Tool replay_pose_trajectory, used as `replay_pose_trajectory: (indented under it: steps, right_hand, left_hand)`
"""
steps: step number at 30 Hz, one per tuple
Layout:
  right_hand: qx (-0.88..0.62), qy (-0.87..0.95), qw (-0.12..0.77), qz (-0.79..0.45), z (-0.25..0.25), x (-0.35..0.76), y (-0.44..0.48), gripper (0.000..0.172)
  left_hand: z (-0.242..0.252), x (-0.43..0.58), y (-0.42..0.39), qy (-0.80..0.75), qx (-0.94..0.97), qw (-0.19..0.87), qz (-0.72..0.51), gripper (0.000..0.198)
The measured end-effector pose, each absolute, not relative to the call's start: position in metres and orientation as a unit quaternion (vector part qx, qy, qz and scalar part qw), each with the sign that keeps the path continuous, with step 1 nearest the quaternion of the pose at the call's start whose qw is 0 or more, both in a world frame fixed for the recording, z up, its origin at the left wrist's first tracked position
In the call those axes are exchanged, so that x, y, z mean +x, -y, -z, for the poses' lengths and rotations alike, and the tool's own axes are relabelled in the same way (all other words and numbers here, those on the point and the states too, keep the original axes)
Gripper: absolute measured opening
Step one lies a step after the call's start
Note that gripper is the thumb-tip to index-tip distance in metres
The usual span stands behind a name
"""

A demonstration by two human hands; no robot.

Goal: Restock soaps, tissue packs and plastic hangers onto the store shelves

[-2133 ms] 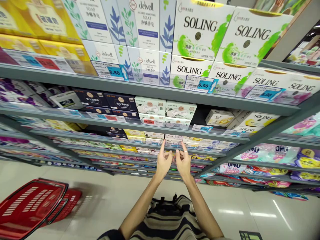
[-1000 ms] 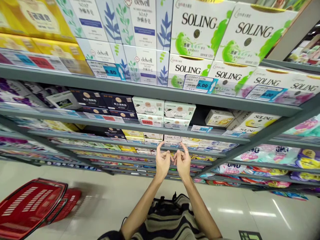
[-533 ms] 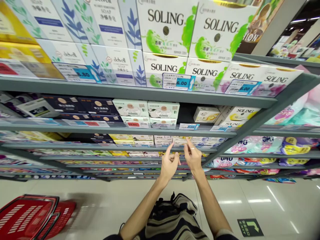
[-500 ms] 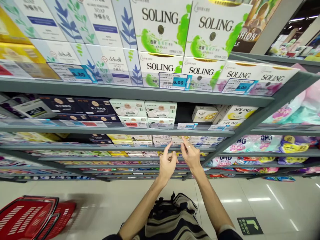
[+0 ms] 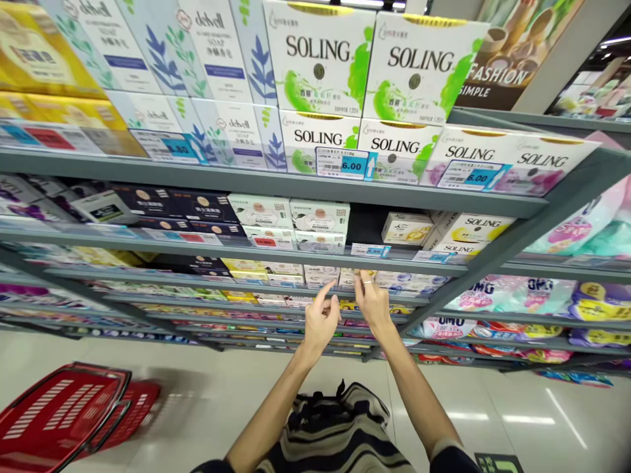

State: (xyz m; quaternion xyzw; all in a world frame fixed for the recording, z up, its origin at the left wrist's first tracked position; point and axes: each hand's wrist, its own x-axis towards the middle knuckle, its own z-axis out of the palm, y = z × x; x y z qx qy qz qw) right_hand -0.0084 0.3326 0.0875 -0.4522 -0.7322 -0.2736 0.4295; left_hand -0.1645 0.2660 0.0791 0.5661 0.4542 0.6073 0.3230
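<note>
Head view: left hand (image 5: 320,322), right hand (image 5: 373,305) empty, grip open, fingers raised beside small white boxes (image 5: 321,274) on grey shelf (image 5: 172,280), contact unclear

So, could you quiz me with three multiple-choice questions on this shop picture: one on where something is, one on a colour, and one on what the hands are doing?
1. Which hand wears the ring?
A. Left hand
B. Right hand
C. Neither

2. What colour is the shopping basket?
A. Red
B. Blue
C. Green

3. What are the hands doing?
A. Each gripping a soap box
B. Raised empty before the grey shelves
C. Carrying the basket

Answers:
1. B: the ring sits on a finger of the hand on the right.
2. A: the basket on the floor is red.
3. B: no item shows in either hand.
</note>
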Motion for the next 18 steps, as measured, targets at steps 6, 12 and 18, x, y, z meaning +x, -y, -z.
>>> replay_pose_trajectory:
  steps: [6, 12, 18]
  right_hand:
    - [-0.436, 0.718, 0.467, 0.275, -0.079, -0.006, -0.343, 0.029]
    - [-0.401, 0.730, 0.493, 0.250, -0.074, 0.002, -0.349, 0.028]
    - [-0.386, 0.739, 0.516, 0.197, -0.069, 0.007, -0.353, 0.030]
  left_hand:
    - [-0.082, -0.156, -0.265, -0.455, 0.572, 0.339, -0.593, 0.051]
    - [-0.088, -0.156, -0.264, -0.456, 0.569, 0.363, -0.580, 0.054]
    - [-0.091, -0.158, -0.264, -0.462, 0.560, 0.369, -0.580, 0.058]
